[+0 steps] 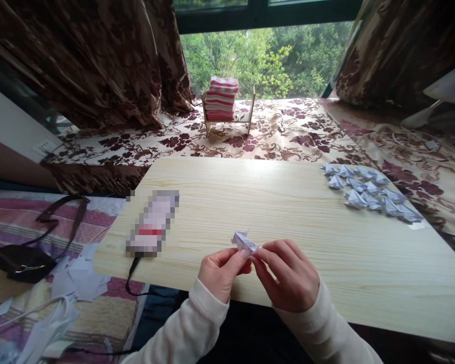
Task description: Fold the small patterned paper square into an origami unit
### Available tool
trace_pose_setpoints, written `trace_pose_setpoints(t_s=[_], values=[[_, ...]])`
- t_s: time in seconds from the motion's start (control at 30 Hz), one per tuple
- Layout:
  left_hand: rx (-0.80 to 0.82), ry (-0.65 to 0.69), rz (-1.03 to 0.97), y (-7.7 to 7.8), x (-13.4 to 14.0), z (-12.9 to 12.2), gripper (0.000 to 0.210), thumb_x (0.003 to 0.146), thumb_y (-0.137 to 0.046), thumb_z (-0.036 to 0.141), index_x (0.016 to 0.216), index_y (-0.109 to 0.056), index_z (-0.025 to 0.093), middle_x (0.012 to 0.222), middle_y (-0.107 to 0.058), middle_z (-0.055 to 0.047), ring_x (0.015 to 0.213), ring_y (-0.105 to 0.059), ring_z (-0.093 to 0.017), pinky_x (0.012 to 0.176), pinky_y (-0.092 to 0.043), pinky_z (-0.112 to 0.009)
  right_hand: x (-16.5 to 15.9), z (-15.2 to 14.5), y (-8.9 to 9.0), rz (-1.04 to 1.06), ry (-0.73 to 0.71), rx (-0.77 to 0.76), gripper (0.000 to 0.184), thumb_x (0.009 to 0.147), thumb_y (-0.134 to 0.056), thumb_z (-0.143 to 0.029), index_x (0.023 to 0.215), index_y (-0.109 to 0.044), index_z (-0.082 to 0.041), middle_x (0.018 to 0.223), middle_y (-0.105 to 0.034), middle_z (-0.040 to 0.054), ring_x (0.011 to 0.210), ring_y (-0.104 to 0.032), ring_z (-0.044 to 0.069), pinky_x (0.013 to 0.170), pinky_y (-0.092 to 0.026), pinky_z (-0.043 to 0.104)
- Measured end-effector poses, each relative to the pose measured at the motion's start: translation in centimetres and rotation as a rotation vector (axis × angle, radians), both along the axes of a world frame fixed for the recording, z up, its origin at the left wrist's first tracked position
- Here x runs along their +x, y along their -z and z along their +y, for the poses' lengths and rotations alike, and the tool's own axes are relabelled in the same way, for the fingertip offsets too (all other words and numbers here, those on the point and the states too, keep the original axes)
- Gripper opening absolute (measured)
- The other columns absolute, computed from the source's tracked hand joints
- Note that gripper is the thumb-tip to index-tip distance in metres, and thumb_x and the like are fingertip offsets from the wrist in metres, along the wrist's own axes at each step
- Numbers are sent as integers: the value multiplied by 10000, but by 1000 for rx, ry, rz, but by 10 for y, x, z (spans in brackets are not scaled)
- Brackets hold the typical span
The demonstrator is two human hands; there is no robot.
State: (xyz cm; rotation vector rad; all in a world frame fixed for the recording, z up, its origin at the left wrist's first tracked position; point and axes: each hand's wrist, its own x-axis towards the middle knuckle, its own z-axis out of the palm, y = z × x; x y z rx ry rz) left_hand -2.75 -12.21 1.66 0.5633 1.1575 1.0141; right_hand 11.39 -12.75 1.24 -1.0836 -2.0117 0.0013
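Note:
A small folded paper figure (pixel 244 241), pale with faint markings, is held just above the near part of the wooden table (pixel 280 202). My left hand (pixel 222 273) pinches its body between thumb and fingers. At its right tip, my right hand (pixel 288 275) has thumb and fingertips closed together on the paper. The fingers cover the figure's underside. Several similar folded paper figures (pixel 372 189) stand in loose rows at the table's far right corner.
A pixelated phone-like object (pixel 153 222) with a black strap lies on the table's left side. Beyond the table, a small wooden rack (pixel 250 116) holds folded striped cloths (pixel 222 98). Loose paper sheets (pixel 81 275) and a dark bag (pixel 20 263) lie on the bed at left.

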Motion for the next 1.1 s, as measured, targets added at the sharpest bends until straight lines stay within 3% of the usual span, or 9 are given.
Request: trace_pose_setpoints(t_s=[0.23, 0.4, 0.63, 0.73, 0.97, 1.1], values=[[2, -7, 102, -1, -1, 1, 242, 565, -769, 338, 652, -733, 115, 559, -648, -23, 559, -576, -111, 625, -481, -238, 5, 2, -6, -93, -79, -58, 145, 812, -518, -67, 823, -601, -185, 738, -578, 48, 652, -438, 143, 586, -397, 278], [96, 1, 176, -11, 1, 1, 111, 606, -719, 239, 619, -717, 129, 522, -623, 6, 538, -543, -89, 593, -450, -198, 4, 5, -3, 14, -123, -78, 133, 784, -560, -60, 833, -578, -183, 751, -572, 49, 674, -470, 148, 595, -414, 275], [133, -3, 203, -9, 2, 0, 133, 652, -682, 263, 658, -723, 136, 558, -628, 0, 582, -553, -107, 623, -447, -212, -4, 1, -1, 48, 19, -106, 91, 809, -534, -101, 813, -593, -171, 735, -566, 50, 682, -486, 155, 608, -419, 291], [160, -17, 238, -12, 3, -1, 130, 650, -674, 252, 667, -725, 134, 549, -626, 3, 570, -555, -109, 609, -449, -210, -5, -1, 0, 94, 12, -139, 89, 808, -540, -118, 855, -588, -176, 776, -578, 52, 708, -514, 156, 621, -442, 291], [181, -61, 250, -17, 5, -2, 89, 615, -675, 211, 646, -709, 134, 555, -656, -2, 558, -576, -120, 596, -467, -216, -12, -8, 8, 533, 106, -526, 83, 801, -557, -233, 873, -561, -192, 671, -570, -3, 560, -518, 110, 490, -432, 240], [183, -72, 217, -17, 6, -2, 94, 610, -684, 199, 673, -720, 140, 646, -711, -28, 636, -628, -151, 646, -495, -230, -16, -9, 11, 704, 70, -730, 140, 772, -596, -312, 829, -591, -184, 667, -625, 15, 564, -550, 116, 475, -439, 227]])
